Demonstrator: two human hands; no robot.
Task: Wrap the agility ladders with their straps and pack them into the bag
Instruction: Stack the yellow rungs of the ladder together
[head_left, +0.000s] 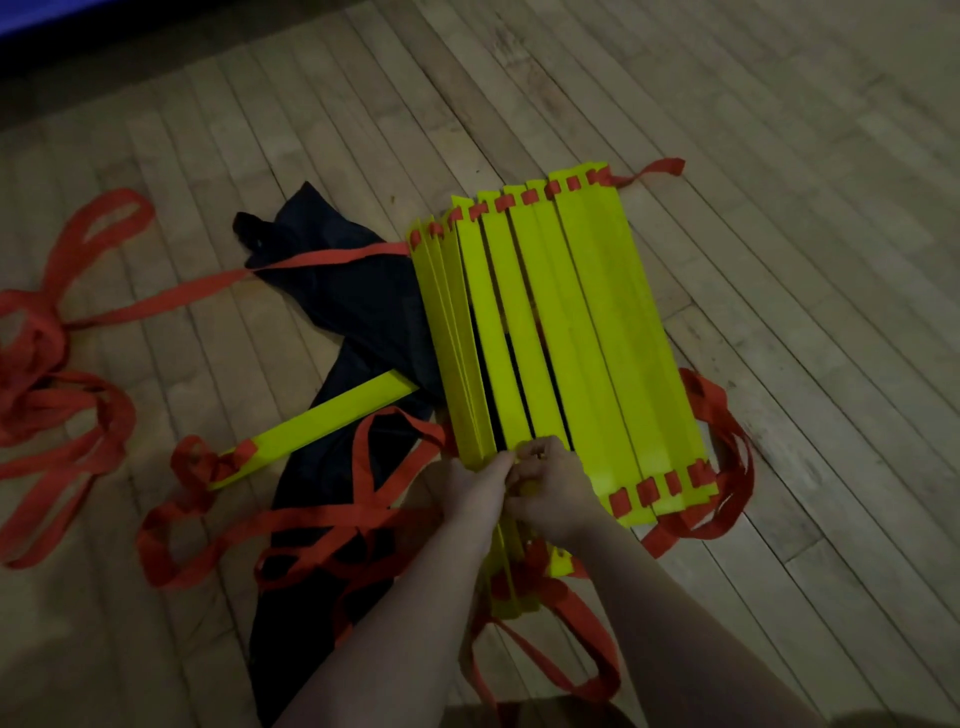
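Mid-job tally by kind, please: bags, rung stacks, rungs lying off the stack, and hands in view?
Bag: 1
Rung stack: 1
Loose rung: 1
Hands: 2 (left hand, right hand)
Total: 5
Red straps are too tangled to count.

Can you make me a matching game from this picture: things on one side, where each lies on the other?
Things: 1 fanned bundle of yellow plastic rungs; 2 lone yellow plastic rung; 3 dark fabric bag; 4 heap of red webbing strap.
Places: a flat on the wooden floor, partly under the bundle; b at the far left; c gripped at its near end by left hand and right hand; d aslant, left of the bundle.
Pairs: 1-c; 2-d; 3-a; 4-b.
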